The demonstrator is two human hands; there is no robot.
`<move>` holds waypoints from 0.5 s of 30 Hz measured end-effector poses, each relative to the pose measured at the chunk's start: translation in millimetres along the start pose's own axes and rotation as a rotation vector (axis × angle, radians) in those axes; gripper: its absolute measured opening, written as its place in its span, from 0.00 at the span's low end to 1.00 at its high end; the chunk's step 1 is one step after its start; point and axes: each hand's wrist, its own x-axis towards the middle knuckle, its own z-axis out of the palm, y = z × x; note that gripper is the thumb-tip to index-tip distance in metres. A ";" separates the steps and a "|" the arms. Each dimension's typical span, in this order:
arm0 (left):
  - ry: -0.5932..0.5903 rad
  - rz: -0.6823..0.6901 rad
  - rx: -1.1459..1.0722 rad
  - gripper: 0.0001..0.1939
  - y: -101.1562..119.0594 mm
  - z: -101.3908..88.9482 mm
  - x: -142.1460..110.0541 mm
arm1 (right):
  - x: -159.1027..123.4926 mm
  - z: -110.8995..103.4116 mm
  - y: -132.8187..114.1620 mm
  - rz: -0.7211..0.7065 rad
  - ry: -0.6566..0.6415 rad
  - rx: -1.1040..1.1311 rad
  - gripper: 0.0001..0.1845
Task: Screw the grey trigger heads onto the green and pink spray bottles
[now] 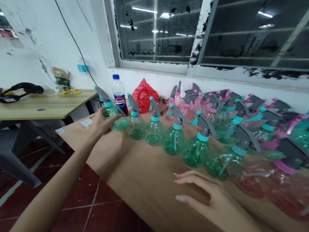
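My left hand (102, 122) is wrapped round a green spray bottle (119, 122) with a grey and turquoise trigger head. The bottle tilts to the left at the end of a row. Beside it, another green spray bottle (136, 127) stands upright on the brown table (128, 164). More green bottles run to the right along the front, then a pink spray bottle (257, 179). Over the table's front part, my right hand (202, 190) holds nothing, its fingers and thumb apart. The nearest to it is a green spray bottle (225, 164).
Behind the row stand a cola bottle (119, 96) with a blue cap, a red plastic bag (144, 96) and several pink spray bottles (203, 106). A second table (76, 103) at left carries a black strap (26, 88). A window (157, 25) rises behind.
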 end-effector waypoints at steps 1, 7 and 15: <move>0.034 0.007 0.006 0.17 7.1 -7.8 -8.3 | -2.4 -2.0 -0.1 0.001 0.002 0.004 0.12; 0.057 0.170 -0.033 0.22 71.2 -40.2 -83.0 | -23.9 -20.2 -1.8 0.029 0.095 0.006 0.11; -0.397 0.501 -0.209 0.31 146.6 28.0 -200.1 | -86.2 -55.8 2.9 0.154 0.340 -0.018 0.25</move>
